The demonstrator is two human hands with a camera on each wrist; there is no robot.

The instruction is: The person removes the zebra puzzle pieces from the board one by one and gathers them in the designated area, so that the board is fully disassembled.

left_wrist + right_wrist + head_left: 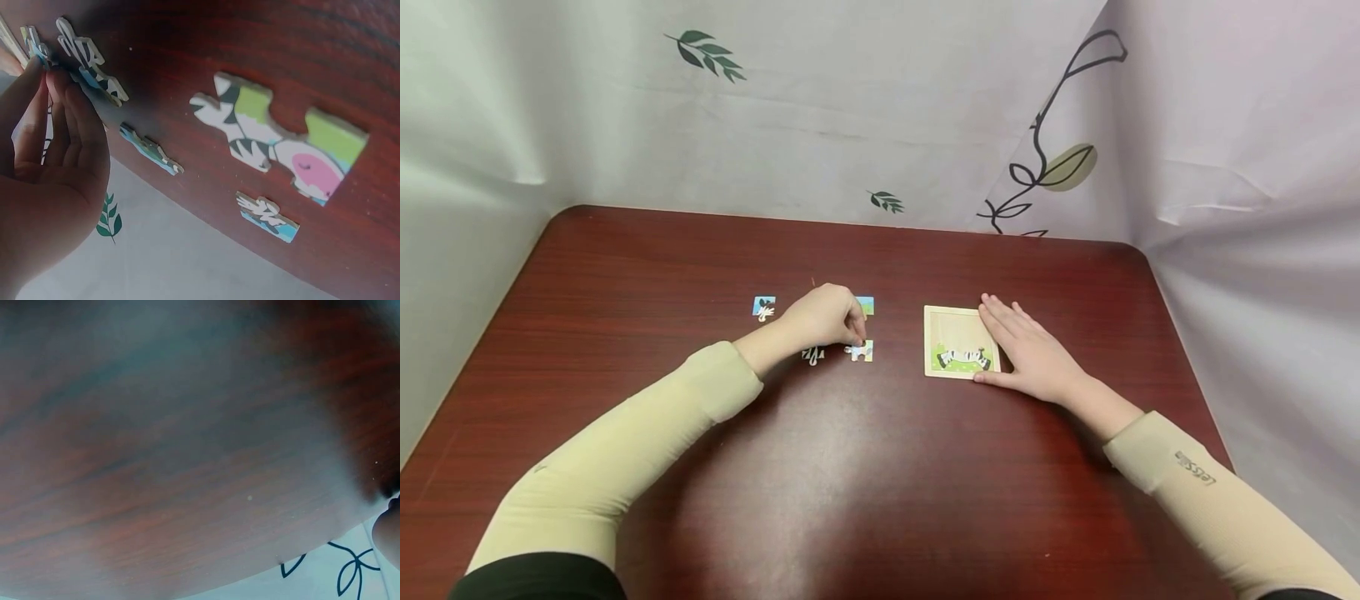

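My left hand [831, 317] is bent over a group of jigsaw pieces, its thumb and fingertips pinching a small puzzle piece [34, 45] with a black, white and blue print. Around it on the table lie a zebra-striped piece [92, 59], a thin-looking blue and green piece [150, 150], a piece with a pink muzzle [281, 137] and a blue and white piece [764, 307]. My right hand [1030, 350] rests with straight fingers along the right edge of a square wooden puzzle tray [928, 343]. Inside that tray sits a zebra-leg section [964, 359] on green.
The reddish-brown table [850, 483] has rounded far corners. A pale curtain [820, 125] with leaf drawings hangs behind it and at both sides. The right wrist view shows mostly blurred tabletop [175, 475].
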